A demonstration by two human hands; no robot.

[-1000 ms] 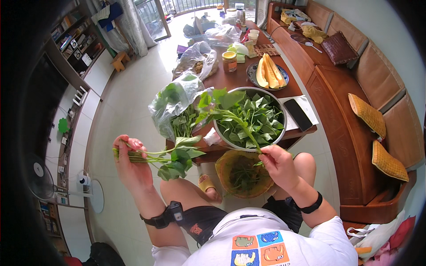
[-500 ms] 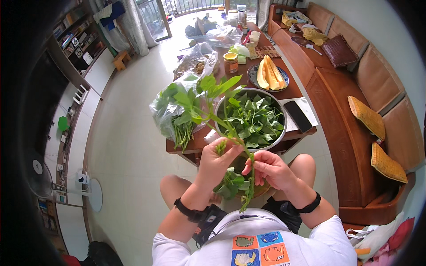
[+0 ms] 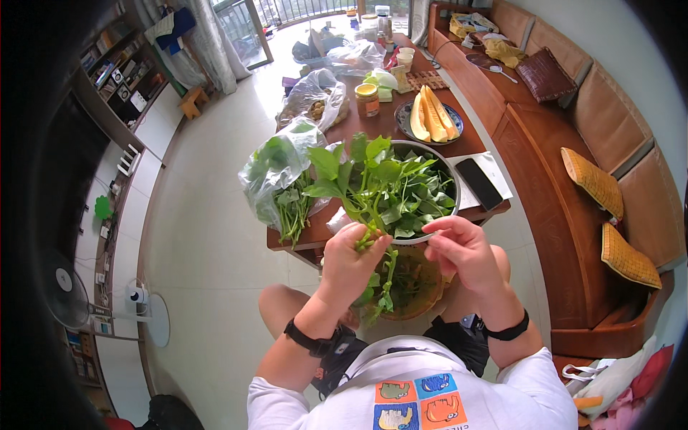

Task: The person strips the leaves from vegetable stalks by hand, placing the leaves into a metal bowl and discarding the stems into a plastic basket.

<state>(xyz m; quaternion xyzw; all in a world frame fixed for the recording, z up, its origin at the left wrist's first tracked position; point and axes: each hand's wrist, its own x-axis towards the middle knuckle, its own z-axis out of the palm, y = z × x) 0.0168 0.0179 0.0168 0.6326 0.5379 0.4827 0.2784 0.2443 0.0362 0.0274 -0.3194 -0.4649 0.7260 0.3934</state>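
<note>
My left hand (image 3: pixel 347 259) is closed round a leafy green stem (image 3: pixel 370 204). Broad leaves fan out above the fist, and a thinner trailing end hangs below it. My right hand (image 3: pixel 462 252) is apart from the stem, near the front rim of a metal basin (image 3: pixel 458 193), its thumb and forefinger slightly parted with nothing visible between them. Picked green leaves (image 3: pixel 419 190) fill the basin. Below my hands, between my knees, an orange-brown round container (image 3: pixel 428 304) holds some green scraps. It is partly hidden by the hanging stem and my left hand.
Left of the basin, a plastic bag (image 3: pixel 276 161) of leafy stems lies on the wooden table (image 3: pixel 344 132). A phone (image 3: pixel 479 183) rests right of it. Behind stand a plate of melon slices (image 3: pixel 433 118), a jar (image 3: pixel 367 102) and another bag (image 3: pixel 315 100).
My right hand has let go of the stem and moved right and up towards the basin's rim. The stem's leafy top has swung right and the hanging end has shifted left.
</note>
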